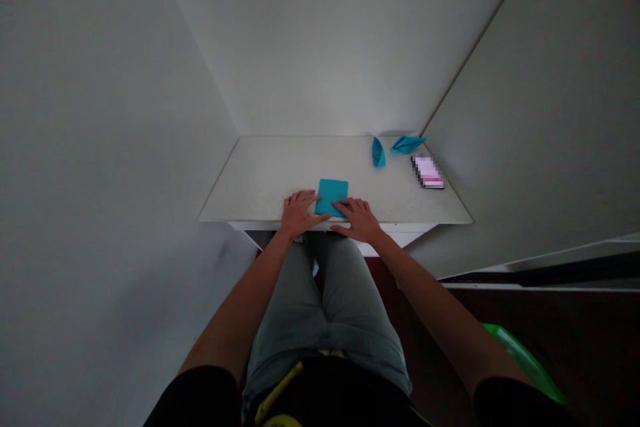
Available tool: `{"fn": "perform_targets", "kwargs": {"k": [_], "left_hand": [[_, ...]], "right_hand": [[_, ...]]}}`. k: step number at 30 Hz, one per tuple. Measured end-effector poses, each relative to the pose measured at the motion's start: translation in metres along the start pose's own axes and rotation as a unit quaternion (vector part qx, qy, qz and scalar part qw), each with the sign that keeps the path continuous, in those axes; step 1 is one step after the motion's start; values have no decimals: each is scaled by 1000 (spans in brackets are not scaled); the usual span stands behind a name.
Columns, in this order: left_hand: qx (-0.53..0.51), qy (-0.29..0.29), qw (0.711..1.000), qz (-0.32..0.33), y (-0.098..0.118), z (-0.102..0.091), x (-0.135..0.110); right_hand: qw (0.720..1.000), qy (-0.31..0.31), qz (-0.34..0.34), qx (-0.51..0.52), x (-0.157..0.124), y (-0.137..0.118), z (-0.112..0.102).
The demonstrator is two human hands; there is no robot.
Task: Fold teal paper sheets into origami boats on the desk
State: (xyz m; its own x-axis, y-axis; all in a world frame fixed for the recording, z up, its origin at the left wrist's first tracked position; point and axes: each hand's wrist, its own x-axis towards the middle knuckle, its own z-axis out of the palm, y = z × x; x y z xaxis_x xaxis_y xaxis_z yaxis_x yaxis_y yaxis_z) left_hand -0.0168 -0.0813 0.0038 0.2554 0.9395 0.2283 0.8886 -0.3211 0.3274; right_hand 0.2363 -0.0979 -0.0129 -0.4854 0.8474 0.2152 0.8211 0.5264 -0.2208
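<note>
I read my left hand [300, 213] and right hand [357, 220] lying flat and open, touching opposite sides of a folded teal paper rectangle [331, 197], neither gripping it. Farther along the white tabletop [260, 173], a teal paper boat [379, 152] and a second boat [407, 144] lie near a pixelated phone [428, 171], in a corner between pale walls [325, 47].

**White desk [250, 180] on my feed: teal paper and a phone**
From here I see a flat teal paper rectangle [331, 195] at the desk's front edge. Toward the back sit a folded teal paper boat [379, 152] and, just beside it, a second boat [407, 145]. Near the right edge lies a phone [428, 171], its screen blurred.
</note>
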Motion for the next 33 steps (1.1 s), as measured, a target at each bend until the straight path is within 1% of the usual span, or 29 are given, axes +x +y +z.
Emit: {"fn": "perform_targets", "kwargs": {"k": [3, 5, 10, 13, 15, 18, 20, 23, 26, 29, 31, 33], "left_hand": [[-23, -9, 1000, -1, -1, 0, 1], [-39, -4, 999, -8, -2, 1, 2], [-79, 13, 997, -17, -3, 4, 5], [-106, 36, 993, -34, -4, 7, 7], [-132, 54, 988, -59, -7, 10, 9], [-189, 74, 970, -131, -11, 12, 12], [-224, 78, 955, -178, -15, 14, 13], [-255, 78, 941, -209, -19, 16, 15], [-304, 94, 925, -206, -22, 18, 16], [-352, 131, 909, -181, -25, 22, 17], [-349, 165, 908, -164, -27, 23, 17], [-317, 201, 915, -146, -27, 24, 16]], "right_hand": [[999, 12, -5, 34, 0, 6, 2], [998, 28, -4, 65, 1, 9, 3], [985, 99, 18, 139, 4, 14, 6], [979, 128, 21, 158, 5, 15, 7], [982, 117, 3, 148, 4, 15, 6], [992, 68, -34, 100, 1, 13, 5], [996, 51, -36, 63, -1, 11, 4], [998, 40, -37, 26, -2, 8, 2], [998, 22, -57, 6, -2, 6, 1], [998, 19, -57, 9, -1, 5, 2], [998, 25, -49, 20, 0, 5, 5], [998, 30, -38, 28, 0, 7, 9]]}}
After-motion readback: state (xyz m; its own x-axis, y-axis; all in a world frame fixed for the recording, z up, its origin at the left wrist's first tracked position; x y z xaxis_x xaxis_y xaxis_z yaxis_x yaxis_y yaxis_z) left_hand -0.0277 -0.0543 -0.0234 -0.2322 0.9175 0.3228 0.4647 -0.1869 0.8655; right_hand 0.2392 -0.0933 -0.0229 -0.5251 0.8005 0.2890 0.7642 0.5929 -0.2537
